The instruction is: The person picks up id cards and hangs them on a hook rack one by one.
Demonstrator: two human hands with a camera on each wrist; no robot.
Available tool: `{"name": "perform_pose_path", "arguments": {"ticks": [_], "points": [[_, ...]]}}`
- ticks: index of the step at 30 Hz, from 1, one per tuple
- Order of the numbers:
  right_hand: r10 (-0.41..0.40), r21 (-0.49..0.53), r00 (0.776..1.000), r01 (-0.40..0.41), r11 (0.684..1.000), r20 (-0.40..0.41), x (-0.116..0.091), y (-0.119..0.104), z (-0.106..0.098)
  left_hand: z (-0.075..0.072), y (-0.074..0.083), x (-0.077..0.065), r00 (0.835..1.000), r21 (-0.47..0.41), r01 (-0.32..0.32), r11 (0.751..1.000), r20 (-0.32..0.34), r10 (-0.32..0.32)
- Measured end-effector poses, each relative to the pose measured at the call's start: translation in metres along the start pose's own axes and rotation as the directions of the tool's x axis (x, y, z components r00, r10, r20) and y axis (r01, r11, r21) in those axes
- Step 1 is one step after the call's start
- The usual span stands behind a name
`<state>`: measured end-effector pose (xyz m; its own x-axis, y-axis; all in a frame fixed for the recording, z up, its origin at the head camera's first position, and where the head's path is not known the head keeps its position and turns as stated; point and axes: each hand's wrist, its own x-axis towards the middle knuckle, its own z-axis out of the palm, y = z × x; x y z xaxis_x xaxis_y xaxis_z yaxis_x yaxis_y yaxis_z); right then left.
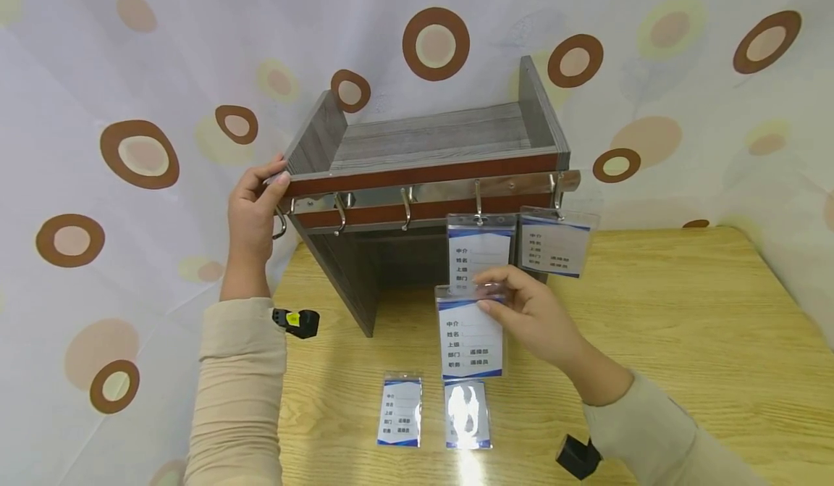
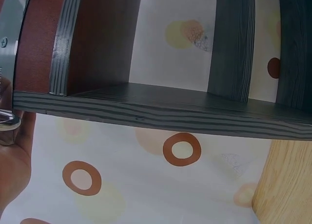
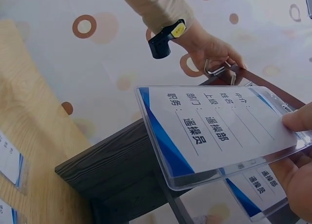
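Note:
A grey wood-grain rack [image 1: 326, 127] carries a metal hook rail [image 1: 443, 190] along its front. My left hand [image 1: 250, 221] grips the rack's front left corner, thumb over the edge. Between thumb and fingers my right hand [image 1: 537, 319] pinches the top of a clear plastic badge holder [image 1: 470, 341], its white and blue card facing outward. This badge overlaps the lower part of a hanging badge [image 1: 482, 243]. Another badge [image 1: 554, 245] hangs from the rightmost hook. In the right wrist view, the held badge [image 3: 214, 126] covers part of the rack.
Two more badges, one on the left [image 1: 399, 413] and a glare-covered one [image 1: 467, 417], lie on the wooden table [image 1: 684, 341] in front of the rack. Several hooks [image 1: 407, 207] on the left and middle carry nothing. A dotted cloth [image 1: 495, 8] hangs behind.

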<state>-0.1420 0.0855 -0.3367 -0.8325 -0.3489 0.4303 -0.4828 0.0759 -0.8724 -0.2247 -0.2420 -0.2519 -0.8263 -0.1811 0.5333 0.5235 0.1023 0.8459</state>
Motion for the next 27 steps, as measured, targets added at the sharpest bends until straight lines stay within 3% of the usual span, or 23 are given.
{"name": "perform_pose_path", "arguments": {"ticks": [15,27], "points": [[0.088,-0.034,0.996,-0.089,0.995,-0.034,0.018,-0.006,0.009,0.003,0.000,0.000,1.000,0.009,0.000,1.000,-0.029,0.000],[0.040,-0.017,0.999,-0.040,0.999,-0.019,0.037,-0.010,0.017,0.003,-0.001,0.000,1.000,0.000,-0.006,1.000,-0.030,0.006]]}}
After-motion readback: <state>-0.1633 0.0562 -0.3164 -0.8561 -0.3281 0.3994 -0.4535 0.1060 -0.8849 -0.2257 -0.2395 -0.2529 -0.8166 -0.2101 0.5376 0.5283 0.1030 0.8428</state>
